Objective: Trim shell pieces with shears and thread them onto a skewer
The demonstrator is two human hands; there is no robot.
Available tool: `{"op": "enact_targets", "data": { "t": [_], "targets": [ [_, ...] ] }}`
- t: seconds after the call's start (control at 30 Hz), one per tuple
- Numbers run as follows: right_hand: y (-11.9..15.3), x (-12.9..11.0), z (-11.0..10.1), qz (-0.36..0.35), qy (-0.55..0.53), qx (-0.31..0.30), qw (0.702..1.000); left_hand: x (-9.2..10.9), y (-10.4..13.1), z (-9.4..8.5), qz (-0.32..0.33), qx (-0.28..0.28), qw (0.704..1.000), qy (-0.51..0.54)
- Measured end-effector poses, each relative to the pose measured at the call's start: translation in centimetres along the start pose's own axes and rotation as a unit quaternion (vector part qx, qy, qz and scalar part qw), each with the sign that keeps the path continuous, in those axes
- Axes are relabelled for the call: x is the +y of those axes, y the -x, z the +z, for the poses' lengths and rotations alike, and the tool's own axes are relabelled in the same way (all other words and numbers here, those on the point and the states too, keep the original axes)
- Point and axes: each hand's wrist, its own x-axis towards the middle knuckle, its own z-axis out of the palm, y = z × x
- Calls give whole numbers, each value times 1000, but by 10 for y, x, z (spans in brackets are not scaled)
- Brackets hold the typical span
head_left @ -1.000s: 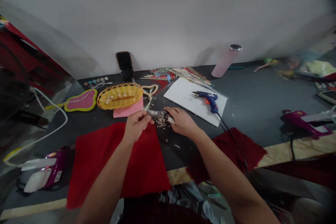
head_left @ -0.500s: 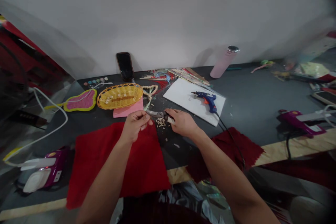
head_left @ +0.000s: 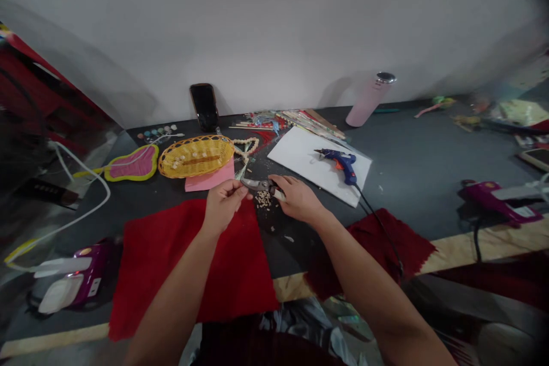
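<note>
My right hand (head_left: pixel 295 199) is closed round the handles of a pair of pruning shears (head_left: pixel 258 185), whose metal jaws point left. My left hand (head_left: pixel 225 203) is pinched at the tip of the jaws; whatever sits between its fingers is too small to make out. Under the shears lies a little heap of pale cut pieces (head_left: pixel 263 199) on the dark table. A red cloth (head_left: pixel 171 257) spreads beneath my left hand and forearm. Just beyond the hands are a yellow wicker basket (head_left: pixel 195 167) with small pale bits in it and a beaded string (head_left: pixel 245 151).
A blue glue gun (head_left: pixel 339 163) lies on a white board (head_left: pixel 295 151), its cord trailing over another red cloth (head_left: pixel 390 240). A pink tumbler (head_left: pixel 369 102) and a phone (head_left: pixel 205 107) stand by the wall. Purple power strips (head_left: pixel 92 269) sit at both sides.
Both hands stay at the shears, with my left hand shifted slightly to the right. The view has turned a little; the things on the table lie as before.
</note>
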Motion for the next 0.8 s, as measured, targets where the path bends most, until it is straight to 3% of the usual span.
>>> {"op": "enact_targets", "data": {
  "t": [0.23,0.4,0.6,0.8],
  "targets": [
    [0,3,0,-24,-20,-3,1000,3,-2,-7,-87,-87,987,105],
    [1,-1,-4,-19,-24,-7,999,5,-1,-11,-116,-112,977,140],
    [4,-9,-6,31,12,-3,999,2,-3,-12,-105,-88,981,137],
    [3,-6,-1,52,25,6,998,-1,-2,-3,-3,-8,1000,-4]
  ]
}}
